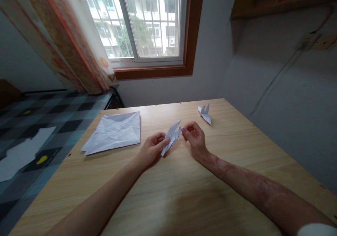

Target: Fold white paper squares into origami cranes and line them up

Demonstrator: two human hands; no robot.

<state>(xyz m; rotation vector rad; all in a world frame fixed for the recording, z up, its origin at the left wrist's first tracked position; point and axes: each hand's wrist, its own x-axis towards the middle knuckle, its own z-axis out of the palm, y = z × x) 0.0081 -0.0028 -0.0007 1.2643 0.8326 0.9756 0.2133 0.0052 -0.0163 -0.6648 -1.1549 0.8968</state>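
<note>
Head view, single entry.

1. Part-folded paper figure [171, 137]: white paper, thin and matte, folded to a narrow, pointed, kite-like form with sharp creases. It is held just above the middle of the table, between both hands, with its long axis tilted and its lower point close to the wood.
2. Left hand [152, 146]: fingers closed on the lower half of the figure, thumb on top, with the heel of the hand resting on the table.
3. Right hand [195, 136]: thumb and forefinger pinched together on the figure's upper right tip, the other fingers curled.
4. Step in hand, as judged: a fine fold or pull on one slim flap, midway through shaping the figure. Work on so narrow a point calls for light fingertip pressure and a steady left-hand hold so the paper does not tear.
5. Small paper crane [204, 114]: white, with its wings raised. It stands on the table beyond the right hand, well apart from it.
6. Creased sheet [114, 132]: white, roughly square and heavily crumpled. It lies flat to the left of the left hand.
7. Table [184, 194]: pale wood-grain laminate with a smooth surface.
8. Surroundings: barred window [147, 22] in a brown frame, patterned curtain [65, 36], and a checked bed cover [39, 123] to the left of the table.
</note>
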